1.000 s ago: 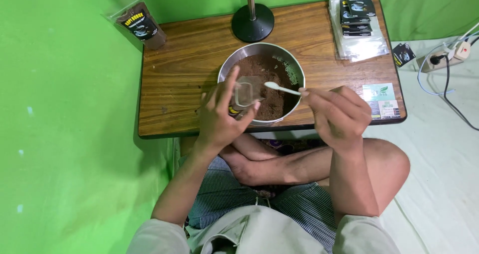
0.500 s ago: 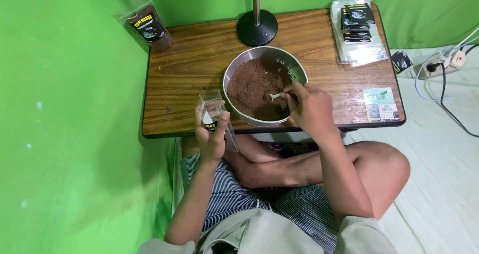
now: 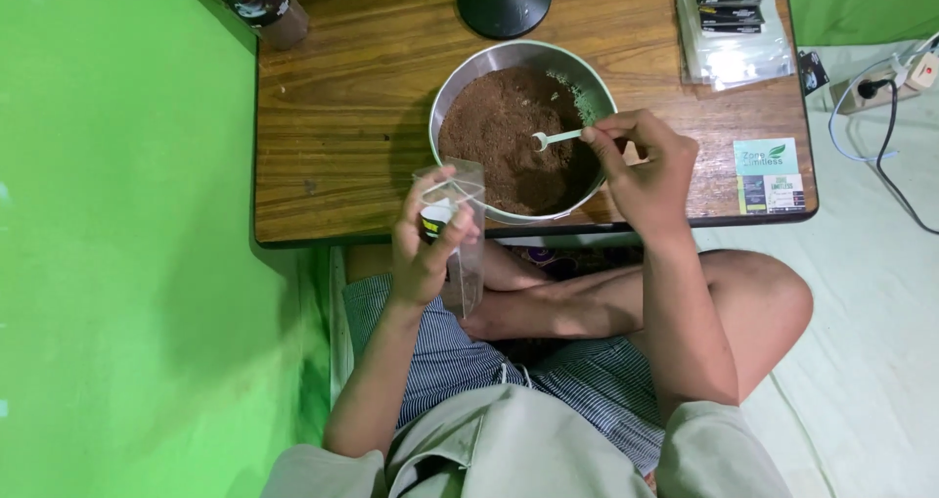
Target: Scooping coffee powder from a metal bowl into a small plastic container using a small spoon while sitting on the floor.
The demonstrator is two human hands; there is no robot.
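A round metal bowl (image 3: 587, 85) of brown powder (image 3: 499, 131) stands on a low wooden table (image 3: 342, 116). My right hand (image 3: 641, 170) is at the bowl's right rim and holds a small white spoon (image 3: 556, 139) whose tip rests in the powder. My left hand (image 3: 425, 249) grips a clear plastic pouch (image 3: 462, 244) upright at the table's front edge, just left of the bowl, its mouth held apart.
A black round stand base (image 3: 504, 1) sits behind the bowl. A filled dark pouch (image 3: 256, 1) stands at the back left, a stack of bagged pouches (image 3: 734, 19) at the back right, a small card (image 3: 768, 175) near the right edge. Cables and a plug (image 3: 885, 82) lie on the floor.
My left hand brought the pouch down from the bowl's rim to the table's front edge. My right hand dipped the spoon into the powder.
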